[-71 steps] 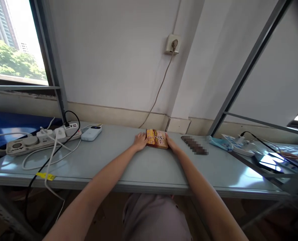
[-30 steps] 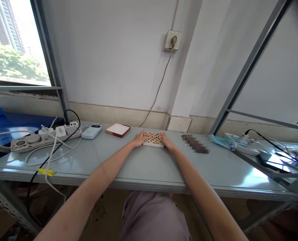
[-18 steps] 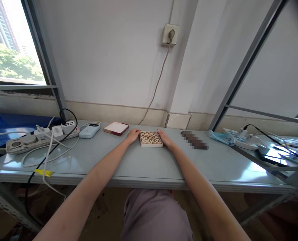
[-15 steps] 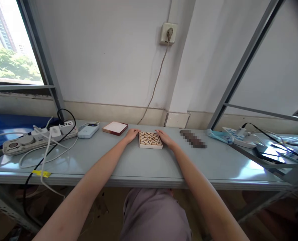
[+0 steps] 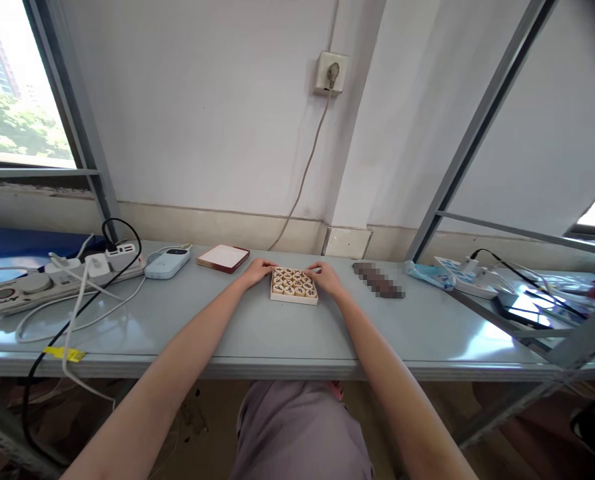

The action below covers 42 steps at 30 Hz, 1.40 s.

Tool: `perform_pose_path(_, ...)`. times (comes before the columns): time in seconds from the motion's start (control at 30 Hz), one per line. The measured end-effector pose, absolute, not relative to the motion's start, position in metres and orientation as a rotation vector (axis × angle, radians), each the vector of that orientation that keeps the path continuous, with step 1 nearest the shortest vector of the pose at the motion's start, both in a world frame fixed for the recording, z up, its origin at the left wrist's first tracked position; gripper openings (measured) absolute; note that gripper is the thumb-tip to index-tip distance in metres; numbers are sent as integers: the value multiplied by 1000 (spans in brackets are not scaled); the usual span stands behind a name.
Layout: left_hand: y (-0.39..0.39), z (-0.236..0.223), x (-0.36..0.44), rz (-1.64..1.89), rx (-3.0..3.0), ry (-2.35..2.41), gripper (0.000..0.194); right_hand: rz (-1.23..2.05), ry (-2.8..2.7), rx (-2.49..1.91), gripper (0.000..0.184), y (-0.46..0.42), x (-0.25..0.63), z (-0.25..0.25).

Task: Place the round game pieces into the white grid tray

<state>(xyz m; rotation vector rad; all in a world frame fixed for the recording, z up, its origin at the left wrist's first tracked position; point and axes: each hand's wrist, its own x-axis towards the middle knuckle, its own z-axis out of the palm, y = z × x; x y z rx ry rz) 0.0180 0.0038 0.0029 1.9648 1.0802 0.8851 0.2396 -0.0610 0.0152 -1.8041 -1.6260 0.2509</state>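
Note:
A shallow white box [image 5: 294, 301] full of round wooden Chinese chess pieces [image 5: 288, 282] with dark characters lies on the grey table in front of me. My left hand [image 5: 258, 271] holds the box at its back left corner, the fingers closed against the edge. At the back right corner, my right hand [image 5: 326, 276] has thumb and forefinger bent together over the rim. Whether they pinch a piece or the box wall is too small to tell. The box's lid [image 5: 223, 258], pale on top with reddish-brown sides, rests to the left of my left hand.
Left of the lid are a light blue device [image 5: 167, 263] and a white power strip [image 5: 62, 277] with trailing cables. To the right lie a pixelated dark object [image 5: 378, 280], a blue plastic packet [image 5: 431, 275] and another power strip [image 5: 465, 277]. Metal posts frame the table [image 5: 297, 337].
The thumb and fingers of my right hand have come up and bent over the box's back right corner. My left hand stays at the left corner. The camera view has shifted slightly.

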Motion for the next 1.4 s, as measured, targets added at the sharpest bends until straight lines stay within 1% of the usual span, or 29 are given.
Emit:
perform_pose_path(0.13, 2, 6, 16, 888, 1999, 1135, 29, 242, -1579, -1789, 18, -62, 238, 19)
perform_pose_path(0.2, 1, 6, 15, 911, 2010, 1166, 27, 277, -1510, -1728, 19, -58, 242, 19)
perform_pose_path(0.3, -1, 7, 16, 874, 2006, 1202, 29, 403, -1333, -1652, 30, -53, 253, 15)
perform_pose_path(0.37, -2, 7, 16, 854, 1997, 1210, 31, 472, -1274, -1712, 38, -52, 259, 10)
perform_pose_path(0.4, -2, 8, 17, 859, 2000, 1202, 31, 456, -1276, -1776, 41, -53, 261, 9)
perform_pose_path(0.47, -4, 9, 17, 885, 2019, 1173, 30, 259, -1311, -1923, 44, -58, 262, 7)
perform_pose_path(0.53, -5, 10, 17, 893, 2034, 1154, 29, -61, -1352, -1989, 45, -64, 259, 10)
perform_pose_path(0.57, -6, 11, 17, 891, 2037, 1150, 28, -170, -1387, -1979, 44, -68, 256, 13)
perform_pose_path(0.6, -6, 11, 17, 890, 2034, 1151, 28, -207, -1450, -1955, 40, -71, 254, 17)
perform_pose_path(0.7, -6, 10, 17, 890, 2020, 1157, 27, -22, -1788, -1872, 26, -78, 246, 33)
perform_pose_path(0.77, -5, 10, 17, 895, 2029, 1158, 26, 75, -1943, -1854, 23, -82, 243, 42)
perform_pose_path(0.97, -5, 9, 17, 919, 2021, 1157, 25, 223, -2018, -1831, 26, -86, 243, 50)
perform_pose_path(1.07, -5, 10, 17, 900, 2028, 1148, 27, 229, -2023, -1847, 26, -86, 243, 49)
perform_pose_path(1.17, -3, 8, 16, 897, 2056, 1148, 28, 253, -1963, -1887, 28, -88, 241, 50)
perform_pose_path(1.27, 0, 5, 16, 908, 2069, 1163, 28, 343, -1888, -1887, 29, -89, 241, 53)
perform_pose_path(1.4, 3, 3, 15, 911, 2089, 1164, 27, 460, -1778, -1782, 32, -88, 254, 55)
